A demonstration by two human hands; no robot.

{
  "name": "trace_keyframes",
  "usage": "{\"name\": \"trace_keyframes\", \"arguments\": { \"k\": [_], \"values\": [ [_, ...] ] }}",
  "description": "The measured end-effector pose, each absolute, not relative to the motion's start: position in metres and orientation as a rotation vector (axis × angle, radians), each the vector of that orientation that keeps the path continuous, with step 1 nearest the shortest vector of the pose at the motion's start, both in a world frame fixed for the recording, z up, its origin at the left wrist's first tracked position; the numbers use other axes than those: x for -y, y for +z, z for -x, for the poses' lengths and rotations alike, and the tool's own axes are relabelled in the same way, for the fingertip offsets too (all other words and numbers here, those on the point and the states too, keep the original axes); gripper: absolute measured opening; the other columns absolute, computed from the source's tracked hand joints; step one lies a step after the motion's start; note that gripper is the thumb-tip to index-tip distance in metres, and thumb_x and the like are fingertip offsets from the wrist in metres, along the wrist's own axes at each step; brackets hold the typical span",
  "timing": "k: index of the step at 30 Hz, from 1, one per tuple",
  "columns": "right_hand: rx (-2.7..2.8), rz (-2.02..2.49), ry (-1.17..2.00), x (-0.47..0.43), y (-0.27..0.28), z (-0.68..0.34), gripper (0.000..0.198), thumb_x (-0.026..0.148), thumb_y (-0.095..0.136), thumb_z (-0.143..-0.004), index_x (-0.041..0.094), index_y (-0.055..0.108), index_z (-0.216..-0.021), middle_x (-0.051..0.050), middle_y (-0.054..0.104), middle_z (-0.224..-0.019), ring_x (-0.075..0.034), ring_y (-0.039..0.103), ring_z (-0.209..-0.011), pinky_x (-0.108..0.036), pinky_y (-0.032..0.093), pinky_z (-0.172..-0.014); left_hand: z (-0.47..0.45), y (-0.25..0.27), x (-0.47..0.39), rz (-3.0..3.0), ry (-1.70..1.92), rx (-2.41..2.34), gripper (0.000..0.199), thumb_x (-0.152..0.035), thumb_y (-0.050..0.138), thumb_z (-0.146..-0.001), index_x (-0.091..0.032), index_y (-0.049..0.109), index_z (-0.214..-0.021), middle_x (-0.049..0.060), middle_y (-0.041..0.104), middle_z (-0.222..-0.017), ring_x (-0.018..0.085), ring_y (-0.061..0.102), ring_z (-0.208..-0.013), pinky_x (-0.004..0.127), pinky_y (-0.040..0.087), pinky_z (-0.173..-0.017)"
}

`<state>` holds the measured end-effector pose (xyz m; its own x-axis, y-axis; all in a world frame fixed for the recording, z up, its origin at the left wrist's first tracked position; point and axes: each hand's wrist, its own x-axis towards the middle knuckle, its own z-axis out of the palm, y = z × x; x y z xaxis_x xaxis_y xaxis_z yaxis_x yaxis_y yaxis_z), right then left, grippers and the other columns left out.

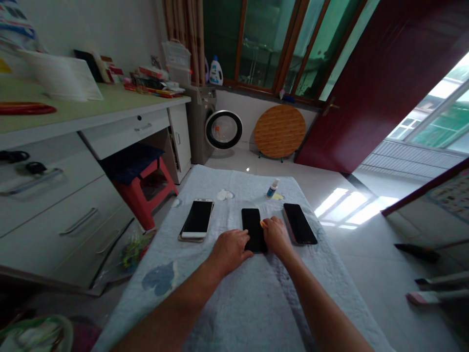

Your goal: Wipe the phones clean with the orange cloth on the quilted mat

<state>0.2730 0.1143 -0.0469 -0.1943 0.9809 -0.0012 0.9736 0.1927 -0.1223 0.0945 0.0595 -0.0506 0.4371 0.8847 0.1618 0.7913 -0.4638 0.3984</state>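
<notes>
A black smartphone [253, 225] lies flat, screen up, on a pale blue patterned cloth in front of me. My left hand [230, 249] grips its left edge, with the thumb near the lower corner. At the phone's right edge is my right hand [276, 235], its fingers pinched on a small orange piece [262, 224] whose kind I cannot make out. To the right lies another dark phone [300, 224]. On the left, a white phone [198, 218] with a black screen rests on top of another flat device [191, 240], mostly covered. A small spray bottle [272, 189] stands farther back.
The cloth-covered table [249, 303] stretches towards me. Left of it are a red stool [148, 193] and a desk with drawers [69, 195]. Beyond stand a washing machine with its door [224, 129] open and a round wooden tabletop [280, 131]. A dark red door [366, 83] is at right.
</notes>
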Motion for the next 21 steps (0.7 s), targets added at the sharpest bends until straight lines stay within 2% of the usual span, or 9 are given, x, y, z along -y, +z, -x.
{"name": "trace_keyframes", "arguments": {
  "k": [6, 14, 18, 21],
  "values": [
    [2.319, 1.931, 0.194, -0.068, -0.044, -0.278, 0.03, 0.02, 0.04, -0.096, 0.019, 0.069, -0.092, -0.009, 0.063, -0.091, -0.021, 0.054, -0.086, -0.029, 0.033, -0.076, -0.094, -0.051, -0.058, -2.446, 0.509, -1.476, 0.033, -0.034, 0.074, -0.077, -0.019, 0.067, -0.105, 0.011, 0.065, -0.124, 0.027, 0.061, -0.113, 0.04, 0.047, -0.098],
    [2.304, 1.756, 0.342, -0.028, -0.037, -0.282, 0.025, 0.015, 0.046, -0.093, 0.018, 0.07, -0.087, -0.008, 0.061, -0.087, -0.02, 0.053, -0.087, -0.028, 0.035, -0.077, -0.089, -0.048, -0.059, -2.438, 0.447, -1.549, 0.036, -0.035, 0.072, -0.078, -0.017, 0.068, -0.108, 0.012, 0.064, -0.126, 0.027, 0.06, -0.115, 0.039, 0.047, -0.099],
    [2.251, 1.619, 0.4, -0.029, -0.033, -0.286, 0.022, 0.011, 0.049, -0.09, 0.019, 0.068, -0.098, -0.006, 0.06, -0.09, -0.019, 0.052, -0.089, -0.027, 0.037, -0.08, -0.087, -0.042, -0.06, -2.426, 0.433, -1.559, 0.037, -0.038, 0.072, -0.078, -0.018, 0.069, -0.109, 0.011, 0.064, -0.125, 0.027, 0.062, -0.113, 0.038, 0.048, -0.098],
    [2.248, 1.58, 0.346, -0.034, -0.036, -0.284, 0.019, 0.01, 0.052, -0.089, 0.019, 0.065, -0.1, -0.005, 0.06, -0.091, -0.019, 0.051, -0.088, -0.027, 0.037, -0.08, -0.083, -0.043, -0.064, -2.423, 0.459, -1.523, 0.029, -0.034, 0.061, -0.087, -0.018, 0.069, -0.109, 0.009, 0.066, -0.123, 0.025, 0.063, -0.112, 0.038, 0.048, -0.097]
  ]
}}
